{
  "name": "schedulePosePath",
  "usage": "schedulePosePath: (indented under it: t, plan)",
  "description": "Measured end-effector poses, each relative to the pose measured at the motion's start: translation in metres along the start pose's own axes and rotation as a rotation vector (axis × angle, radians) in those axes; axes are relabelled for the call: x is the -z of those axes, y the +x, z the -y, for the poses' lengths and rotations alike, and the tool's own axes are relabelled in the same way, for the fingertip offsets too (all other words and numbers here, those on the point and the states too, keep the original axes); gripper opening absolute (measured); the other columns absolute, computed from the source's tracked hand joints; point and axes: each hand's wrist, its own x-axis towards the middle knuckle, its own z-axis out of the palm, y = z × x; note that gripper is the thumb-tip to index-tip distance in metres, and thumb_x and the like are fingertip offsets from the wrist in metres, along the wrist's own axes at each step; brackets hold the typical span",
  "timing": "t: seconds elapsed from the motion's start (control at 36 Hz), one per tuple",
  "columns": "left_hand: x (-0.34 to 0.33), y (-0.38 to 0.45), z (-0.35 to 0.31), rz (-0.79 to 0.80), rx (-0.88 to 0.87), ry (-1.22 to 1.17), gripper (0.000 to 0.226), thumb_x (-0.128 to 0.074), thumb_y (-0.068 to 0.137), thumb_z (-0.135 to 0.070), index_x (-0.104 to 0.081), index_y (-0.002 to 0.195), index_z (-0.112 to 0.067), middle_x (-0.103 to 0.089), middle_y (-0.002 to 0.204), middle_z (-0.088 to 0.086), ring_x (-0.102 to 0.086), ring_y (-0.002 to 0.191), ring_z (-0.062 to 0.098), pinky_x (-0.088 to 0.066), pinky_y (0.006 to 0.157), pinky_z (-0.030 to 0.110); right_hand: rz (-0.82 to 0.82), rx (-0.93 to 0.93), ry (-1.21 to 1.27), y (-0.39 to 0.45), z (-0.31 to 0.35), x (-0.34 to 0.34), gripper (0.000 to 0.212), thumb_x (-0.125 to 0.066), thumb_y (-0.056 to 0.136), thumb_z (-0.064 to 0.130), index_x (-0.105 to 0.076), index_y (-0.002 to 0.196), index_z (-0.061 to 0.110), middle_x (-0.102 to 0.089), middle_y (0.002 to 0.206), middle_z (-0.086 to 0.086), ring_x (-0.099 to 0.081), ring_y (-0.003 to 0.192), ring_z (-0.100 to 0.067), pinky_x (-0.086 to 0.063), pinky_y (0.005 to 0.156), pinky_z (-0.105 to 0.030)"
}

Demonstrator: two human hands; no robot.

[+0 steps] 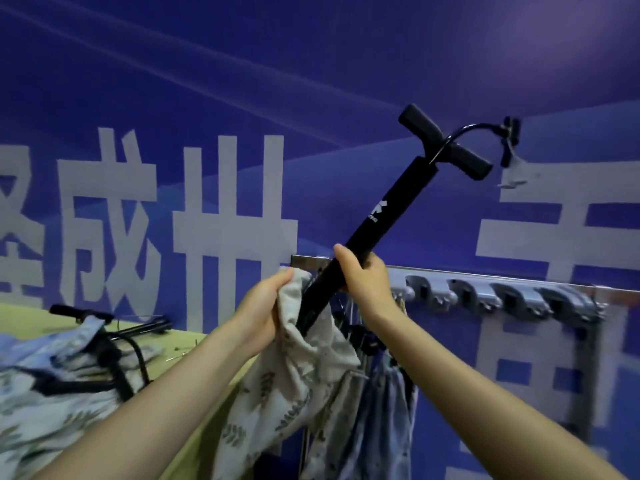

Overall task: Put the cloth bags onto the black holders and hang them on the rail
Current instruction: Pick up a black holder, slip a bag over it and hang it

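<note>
My right hand (365, 277) grips the flat stem of a black holder (375, 216), which slants up to the right with a T-shaped crossbar and a curved hook at its top. The stem's lower end sits inside the mouth of a cream leaf-print cloth bag (294, 382). My left hand (265, 306) pinches the bag's upper edge beside the stem. The metal rail (485, 277) runs along the blue wall behind my hands, carrying silver clamps (505, 296). Other bags (381, 403) hang from it below my right wrist.
A yellow-green table (194, 341) at the left holds a heap of leaf-print bags (45, 386) and loose black holders (114, 327). A blue wall with large white characters fills the background. A small tag (512, 168) dangles from the held holder's hook.
</note>
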Motion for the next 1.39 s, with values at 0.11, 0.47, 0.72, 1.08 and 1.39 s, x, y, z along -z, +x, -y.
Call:
schedulePosePath:
  t: [0.11,0.47,0.72,1.08,1.39]
  plan:
    - [-0.004,-0.004,-0.002,0.044,0.029,-0.092,0.045,-0.035,0.103,-0.030,-0.059,0.123,0.002,-0.065,0.119,0.024,-0.061,0.114,0.032,-0.046,0.099,0.044,0.139,-0.086,0.028,-0.021,-0.025,-0.010,0.009,-0.065,0.090,0.028,-0.064,0.090,0.019,-0.072,0.089,-0.001,-0.069,0.088,-0.015,-0.056,0.081,-0.032]
    - [0.031,0.003,0.016,-0.014,0.176,-0.352,0.042,-0.043,0.100,-0.027,-0.058,0.117,0.008,-0.067,0.113,0.024,-0.065,0.106,0.032,-0.048,0.092,0.045,0.415,-0.326,0.174,-0.057,-0.098,-0.008,0.048,-0.078,0.063,0.028,-0.068,0.107,0.014,-0.071,0.105,-0.015,-0.067,0.100,-0.031,-0.053,0.092,-0.048]
    - [0.065,0.012,0.056,-0.140,0.285,-0.039,0.034,-0.048,0.099,-0.022,-0.061,0.117,0.003,-0.068,0.108,0.023,-0.065,0.097,0.031,-0.050,0.091,0.042,0.346,-0.202,0.345,-0.065,-0.124,-0.021,0.026,-0.075,0.069,0.019,-0.056,0.084,0.011,-0.059,0.076,-0.016,-0.061,0.076,-0.030,-0.052,0.076,-0.042]
    - [0.103,-0.001,0.082,-0.041,0.456,-0.003,0.031,-0.045,0.099,-0.030,-0.061,0.106,-0.005,-0.066,0.090,0.018,-0.063,0.082,0.029,-0.049,0.086,0.039,0.257,-0.366,0.144,-0.079,-0.159,-0.030,0.066,-0.063,0.056,0.064,-0.073,0.084,0.005,-0.067,0.082,-0.009,-0.065,0.078,-0.020,-0.049,0.074,-0.031]
    - [0.115,-0.002,0.076,-0.009,0.446,0.040,0.021,-0.058,0.092,-0.027,-0.067,0.094,-0.008,-0.066,0.084,0.012,-0.063,0.075,0.023,-0.050,0.071,0.033,0.526,-0.370,0.249,-0.102,-0.174,-0.042,0.051,-0.076,0.059,0.051,-0.066,0.097,0.019,-0.074,0.089,0.008,-0.068,0.093,-0.008,-0.051,0.080,-0.022]
